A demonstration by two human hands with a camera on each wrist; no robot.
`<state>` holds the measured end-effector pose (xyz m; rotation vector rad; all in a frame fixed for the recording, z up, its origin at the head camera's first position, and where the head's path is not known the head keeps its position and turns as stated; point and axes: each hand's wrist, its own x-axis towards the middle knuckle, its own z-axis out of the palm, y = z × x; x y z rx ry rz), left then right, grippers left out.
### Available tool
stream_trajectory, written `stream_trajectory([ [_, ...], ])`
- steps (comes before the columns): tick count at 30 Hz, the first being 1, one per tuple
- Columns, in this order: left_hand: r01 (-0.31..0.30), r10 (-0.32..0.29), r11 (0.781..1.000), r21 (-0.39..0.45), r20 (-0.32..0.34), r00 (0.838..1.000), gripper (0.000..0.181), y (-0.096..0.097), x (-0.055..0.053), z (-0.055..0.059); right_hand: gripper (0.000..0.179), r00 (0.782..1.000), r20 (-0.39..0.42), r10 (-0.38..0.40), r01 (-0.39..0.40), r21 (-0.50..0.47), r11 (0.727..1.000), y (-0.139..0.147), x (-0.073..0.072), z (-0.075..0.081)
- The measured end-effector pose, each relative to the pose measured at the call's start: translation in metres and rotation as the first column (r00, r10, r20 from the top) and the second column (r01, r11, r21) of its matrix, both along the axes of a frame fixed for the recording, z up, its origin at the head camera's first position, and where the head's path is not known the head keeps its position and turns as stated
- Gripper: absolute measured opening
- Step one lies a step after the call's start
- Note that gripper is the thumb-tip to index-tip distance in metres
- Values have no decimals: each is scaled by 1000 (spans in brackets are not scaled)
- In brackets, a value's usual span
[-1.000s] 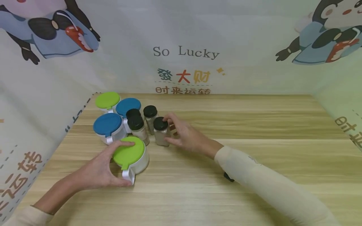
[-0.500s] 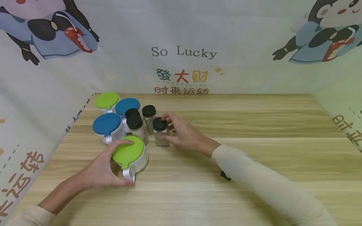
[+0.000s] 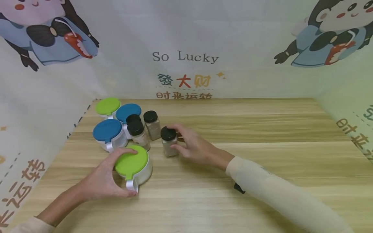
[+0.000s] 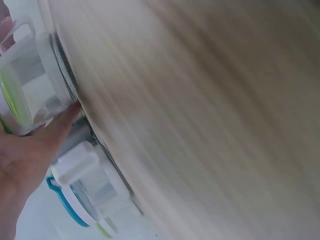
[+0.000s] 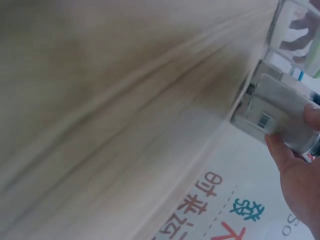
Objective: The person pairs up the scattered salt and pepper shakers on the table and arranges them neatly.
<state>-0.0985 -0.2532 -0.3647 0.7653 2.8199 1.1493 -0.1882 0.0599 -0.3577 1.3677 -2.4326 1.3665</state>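
Left hand [image 3: 100, 181] holds the near green-lidded container [image 3: 132, 161], fingers and thumb curved around it. Right hand [image 3: 199, 147] pinches the smaller, rightmost black-capped jar [image 3: 168, 147], which stands about upright, to the right and slightly to the far side of this container.

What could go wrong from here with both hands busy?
The right hand could knock over the neighbouring jar if it swings its held jar leftward. The left hand grips the front green-lidded container close to the nearest jar; pushing forward might topple that jar.
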Motion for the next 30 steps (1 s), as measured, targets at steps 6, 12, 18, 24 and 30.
stream_trajectory([
  [6,17,-17,1000,-9,-38,999,101,15,4,1,55,957,286,39,27,-224,974,10,11,-1],
  [12,-2,2,1000,7,-35,999,102,39,5,3,56,938,347,-18,110,-247,963,26,20,-4],
  [18,-2,2,1000,-2,-3,1000,102,60,1,6,57,948,309,-78,147,-205,968,49,33,-6],
  [24,39,-40,999,26,17,999,102,83,-10,2,60,961,249,-122,156,-120,981,69,43,-1],
  [30,93,-92,994,62,-30,995,101,109,-25,-5,61,966,198,-168,186,-73,980,89,47,3],
])
